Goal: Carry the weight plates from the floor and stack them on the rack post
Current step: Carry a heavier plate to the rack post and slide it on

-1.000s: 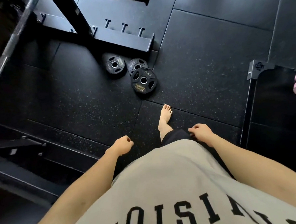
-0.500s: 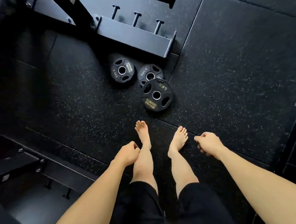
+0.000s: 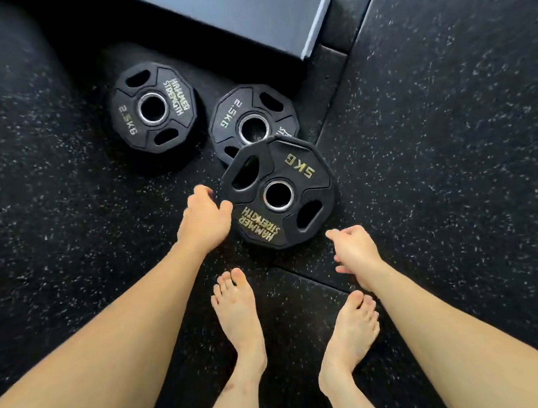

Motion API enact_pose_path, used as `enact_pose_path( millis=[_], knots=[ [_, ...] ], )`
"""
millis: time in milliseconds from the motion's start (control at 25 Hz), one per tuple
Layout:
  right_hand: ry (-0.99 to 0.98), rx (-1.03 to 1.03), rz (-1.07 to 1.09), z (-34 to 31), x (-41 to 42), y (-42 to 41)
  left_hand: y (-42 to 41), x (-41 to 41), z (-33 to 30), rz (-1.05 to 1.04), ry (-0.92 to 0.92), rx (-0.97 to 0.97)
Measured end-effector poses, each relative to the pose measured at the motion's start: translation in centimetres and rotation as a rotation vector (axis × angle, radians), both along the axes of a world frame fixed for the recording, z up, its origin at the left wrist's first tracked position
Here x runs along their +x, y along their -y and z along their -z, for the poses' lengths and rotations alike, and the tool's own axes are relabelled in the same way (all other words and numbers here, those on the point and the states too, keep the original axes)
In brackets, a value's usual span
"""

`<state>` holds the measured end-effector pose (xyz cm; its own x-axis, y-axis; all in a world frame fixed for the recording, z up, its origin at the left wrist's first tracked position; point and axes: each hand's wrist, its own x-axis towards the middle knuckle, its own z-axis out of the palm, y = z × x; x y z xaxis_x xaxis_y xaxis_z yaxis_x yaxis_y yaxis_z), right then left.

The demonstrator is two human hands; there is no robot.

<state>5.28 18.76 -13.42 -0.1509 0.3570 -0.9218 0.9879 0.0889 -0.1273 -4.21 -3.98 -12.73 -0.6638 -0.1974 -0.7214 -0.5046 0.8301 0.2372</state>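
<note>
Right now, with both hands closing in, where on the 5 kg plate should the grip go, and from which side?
Probably by its rim at opposite edges. The 5 kg plate leans on a 2.5 kg plate, so its far edge looks raised. The left hand sits at its left edge, the right hand near its lower right. The grip slots are an alternative.

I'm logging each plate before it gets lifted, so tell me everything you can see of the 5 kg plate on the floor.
The 5KG plate is a black, many-sided disc, apparently rubber-coated, with a metal-ringed centre hole, three oval grip slots and gold lettering reading 5KG and HAMMER STRENGTH. It rests on the speckled floor, its far edge overlapping a 2.5KG plate. The left hand is at its left rim; the right hand is open just short of its near right edge.
</note>
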Motion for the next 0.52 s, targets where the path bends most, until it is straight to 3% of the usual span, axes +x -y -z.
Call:
enact_pose_path(
  millis=[160, 280, 400, 520],
  knots=[
    [-0.016, 0.008, -0.002, 7.7, -1.7, 1.8, -1.4, -3.6, 7.1, 0.089, -0.087, 0.101],
    [-0.028, 0.108, -0.032, 10.6, -2.0, 2.8, -1.8, -4.4, 9.5, 0.127, -0.128, 0.074],
    [-0.05, 0.244, -0.12, 10.4, -2.1, 2.8, -1.3, -5.5, 9.2, 0.204, -0.09, 0.06],
    [-0.091, 0.24, -0.164, 8.2, -2.2, 1.8, -0.1, -4.5, 7.4, 0.18, 0.013, 0.119]
  ],
)
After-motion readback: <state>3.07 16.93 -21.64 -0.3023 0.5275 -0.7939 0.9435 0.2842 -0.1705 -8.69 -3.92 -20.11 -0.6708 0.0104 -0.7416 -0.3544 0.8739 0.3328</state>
